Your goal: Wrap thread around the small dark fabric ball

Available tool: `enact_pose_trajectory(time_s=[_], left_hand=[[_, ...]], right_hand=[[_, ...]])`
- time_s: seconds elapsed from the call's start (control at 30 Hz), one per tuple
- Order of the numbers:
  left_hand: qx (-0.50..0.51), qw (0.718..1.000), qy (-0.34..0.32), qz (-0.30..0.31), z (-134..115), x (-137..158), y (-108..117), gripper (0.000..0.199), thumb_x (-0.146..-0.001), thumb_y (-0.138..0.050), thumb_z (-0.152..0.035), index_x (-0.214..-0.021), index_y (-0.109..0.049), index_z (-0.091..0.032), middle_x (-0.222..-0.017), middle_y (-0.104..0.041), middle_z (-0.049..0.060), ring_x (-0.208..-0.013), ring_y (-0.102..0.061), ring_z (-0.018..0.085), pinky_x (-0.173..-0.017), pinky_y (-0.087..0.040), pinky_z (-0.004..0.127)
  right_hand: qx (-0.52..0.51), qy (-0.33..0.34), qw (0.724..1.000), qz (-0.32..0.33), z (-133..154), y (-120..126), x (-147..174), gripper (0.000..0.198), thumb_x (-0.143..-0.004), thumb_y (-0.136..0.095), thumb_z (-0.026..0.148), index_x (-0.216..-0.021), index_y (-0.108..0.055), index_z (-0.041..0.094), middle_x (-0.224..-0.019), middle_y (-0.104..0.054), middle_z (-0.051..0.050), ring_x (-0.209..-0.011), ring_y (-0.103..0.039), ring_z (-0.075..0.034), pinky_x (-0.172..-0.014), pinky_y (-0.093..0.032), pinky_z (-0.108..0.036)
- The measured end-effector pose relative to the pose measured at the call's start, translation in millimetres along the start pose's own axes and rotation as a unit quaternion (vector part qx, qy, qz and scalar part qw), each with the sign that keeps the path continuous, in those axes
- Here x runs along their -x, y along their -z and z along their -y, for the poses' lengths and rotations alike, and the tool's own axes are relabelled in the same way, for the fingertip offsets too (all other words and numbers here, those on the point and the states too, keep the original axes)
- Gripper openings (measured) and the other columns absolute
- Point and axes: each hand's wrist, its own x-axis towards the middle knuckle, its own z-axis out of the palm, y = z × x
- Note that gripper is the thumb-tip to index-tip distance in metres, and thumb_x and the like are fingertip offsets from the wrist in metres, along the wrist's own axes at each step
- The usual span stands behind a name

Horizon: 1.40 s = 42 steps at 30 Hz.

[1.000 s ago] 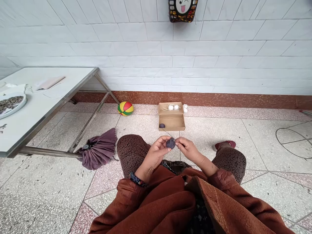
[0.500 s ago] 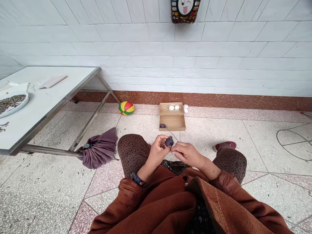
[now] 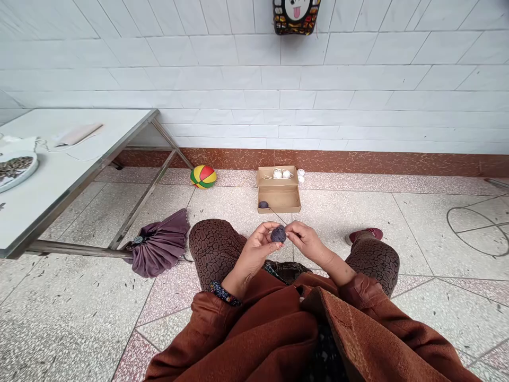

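Observation:
Between the thumb and fingers of my left hand (image 3: 257,247) is a small dark grey ball of yarn (image 3: 278,234). My right hand (image 3: 307,241) is just to its right, thumb and fingertips pinched on the yarn strand beside the ball. That dark strand (image 3: 277,214) runs down into an open cardboard box (image 3: 284,202) on the floor. A second dark yarn ball (image 3: 263,205) lies in the box's left corner. White balls of yarn (image 3: 281,174) with loose strands rest in the raised lid part behind.
A white table (image 3: 99,154) with a metal frame stands at left, bearing a dish (image 3: 18,170) and cloth (image 3: 79,135). Under its edge are a folded purple umbrella (image 3: 161,243) and a colourful ball (image 3: 203,176). A wire ring stand (image 3: 479,231) lies at right. A basket (image 3: 296,16) hangs on the wall.
My right hand has gone from below the yarn ball to its upper right side, with the strand in its fingers. The ball has turned in my left hand and sits slightly lower.

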Motion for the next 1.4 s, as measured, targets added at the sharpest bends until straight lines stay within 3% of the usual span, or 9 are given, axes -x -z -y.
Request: enact_pose_trajectory(time_s=[0.27,0.4,0.53,0.67,0.87,1.1,1.4], left_hand=[[-0.104,0.987,-0.058,-0.11,3.0,-3.2,1.4,0.04,-0.073,-0.082,-0.026,-0.104,-0.056,-0.022,-0.091,-0.064,-0.001,-0.079,-0.058,0.013,-0.074,-0.044,0.025],[-0.12,0.988,-0.04,-0.087,3.2,-0.6,-2.8,0.04,-0.077,-0.077,-0.027,-0.108,-0.053,-0.022,-0.086,-0.063,-0.001,-0.073,-0.057,0.012,-0.069,-0.042,0.024],[-0.08,0.994,-0.049,-0.056,2.1,2.2,-7.4,0.036,-0.078,-0.076,-0.026,-0.106,-0.055,-0.022,-0.096,-0.062,0.0,-0.083,-0.058,0.013,-0.077,-0.045,0.025],[-0.072,0.993,-0.055,-0.081,1.2,2.9,-8.2,0.028,-0.083,-0.073,-0.032,-0.103,-0.056,-0.021,-0.099,-0.059,0.001,-0.087,-0.056,0.013,-0.079,-0.046,0.026],[-0.098,0.99,-0.039,-0.09,4.7,0.3,-5.4,0.033,-0.077,-0.077,-0.028,-0.1,-0.055,-0.021,-0.095,-0.06,0.0,-0.083,-0.056,0.012,-0.078,-0.044,0.025],[-0.164,0.986,-0.021,-0.01,4.1,2.3,-8.2,0.026,-0.079,-0.074,-0.025,-0.097,-0.056,-0.021,-0.092,-0.059,0.0,-0.086,-0.054,0.014,-0.077,-0.041,0.026],[-0.073,0.992,0.041,0.093,2.8,2.7,-6.5,0.048,-0.079,-0.077,-0.027,-0.121,-0.053,-0.025,-0.107,-0.066,0.005,-0.094,-0.06,0.018,-0.083,-0.043,0.031]], right_hand=[[0.029,0.069,0.993,0.09,21.7,3.8,2.9,0.013,-0.101,-0.05,0.025,-0.094,-0.061,0.021,-0.083,-0.06,-0.003,-0.074,-0.058,-0.016,-0.069,-0.048,-0.027],[0.016,0.079,0.994,0.075,26.6,6.9,0.8,0.014,-0.102,-0.048,0.025,-0.096,-0.06,0.021,-0.086,-0.059,-0.004,-0.075,-0.057,-0.016,-0.068,-0.047,-0.027],[-0.004,0.066,0.996,0.063,27.4,8.6,0.2,0.016,-0.102,-0.048,0.026,-0.091,-0.058,0.021,-0.081,-0.057,-0.003,-0.075,-0.056,-0.016,-0.069,-0.047,-0.027],[0.0,0.068,0.995,0.068,29.5,10.6,0.3,0.015,-0.102,-0.048,0.026,-0.091,-0.057,0.021,-0.081,-0.056,-0.003,-0.075,-0.056,-0.017,-0.069,-0.047,-0.028],[-0.002,0.084,0.993,0.087,32.6,15.4,-2.1,0.009,-0.099,-0.055,0.024,-0.095,-0.062,0.021,-0.085,-0.06,-0.003,-0.073,-0.057,-0.015,-0.067,-0.048,-0.026],[0.016,0.083,0.995,0.062,14.9,28.0,-18.2,0.016,-0.102,-0.055,0.029,-0.095,-0.068,0.021,-0.087,-0.066,-0.005,-0.081,-0.063,-0.017,-0.074,-0.051,-0.029],[-0.073,-0.06,0.995,0.041,-13.2,16.5,-12.2,0.03,-0.097,-0.061,0.042,-0.081,-0.069,0.019,-0.073,-0.062,-0.001,-0.068,-0.058,-0.014,-0.066,-0.047,-0.026]])
